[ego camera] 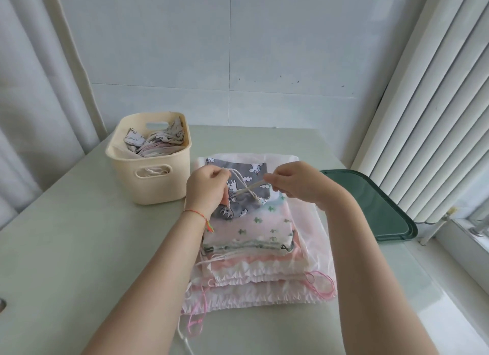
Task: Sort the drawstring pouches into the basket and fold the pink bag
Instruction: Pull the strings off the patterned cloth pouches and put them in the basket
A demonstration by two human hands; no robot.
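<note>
A grey pouch with white unicorn print [244, 174] lies on top of a stack of pouches [254, 235] in the middle of the table. My left hand [207, 189] pinches one white drawstring of it and my right hand [293, 181] pinches the other; the cords [248, 192] cross between my hands. Under the stack lies the sheer pink bag [315, 283] with pink cords trailing toward the front. A cream basket [148, 180] stands to the left with several pouches inside.
A dark green lid or tray [370, 206] lies at the table's right edge beside white vertical blinds [428, 116]. The pale table [66, 249] runs to a white wall behind. A window sill is at the far right.
</note>
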